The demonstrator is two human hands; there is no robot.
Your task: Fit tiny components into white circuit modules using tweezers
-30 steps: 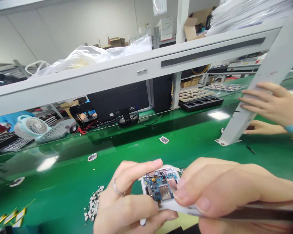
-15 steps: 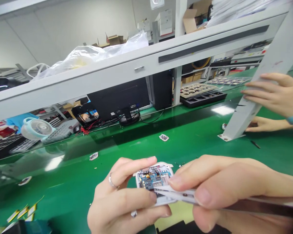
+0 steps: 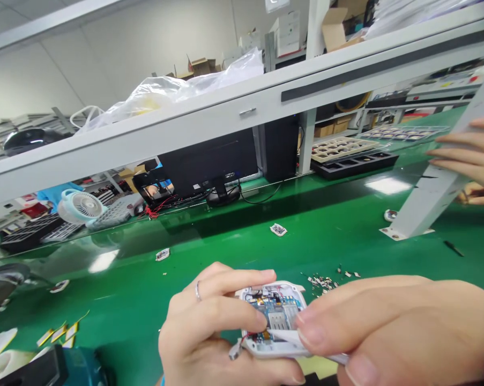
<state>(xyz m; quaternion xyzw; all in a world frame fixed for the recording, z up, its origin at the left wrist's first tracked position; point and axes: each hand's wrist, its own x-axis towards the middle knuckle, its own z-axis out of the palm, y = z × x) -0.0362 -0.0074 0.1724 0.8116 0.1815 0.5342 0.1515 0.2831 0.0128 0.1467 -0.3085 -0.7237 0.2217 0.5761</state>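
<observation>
A white device housing (image 3: 277, 348) with a blue circuit board (image 3: 272, 308) inside is gripped by my left hand (image 3: 213, 327), its fingers around the left side and one fingertip on the board. My right hand (image 3: 386, 327) pinches pale tweezers (image 3: 285, 335), whose tips touch the lower middle of the board. From the housing's lower left corner a small silver part (image 3: 236, 349) hangs on a red wire. Right-hand fingertips rest against the housing's right edge.
Small metal parts (image 3: 324, 283) lie behind my right hand. Similar housings (image 3: 278, 230) are spread on the green table (image 3: 225, 249). Yellow batteries (image 3: 59, 333) lie at left. A white post (image 3: 430, 203) stands at right, another person's hand (image 3: 470, 153) on it. A monitor (image 3: 221, 161) stands behind.
The view has shifted, uncovering the small metal parts. The housing has tilted, and the wired silver part now shows clearly. The tweezers are still on the board, at a different angle.
</observation>
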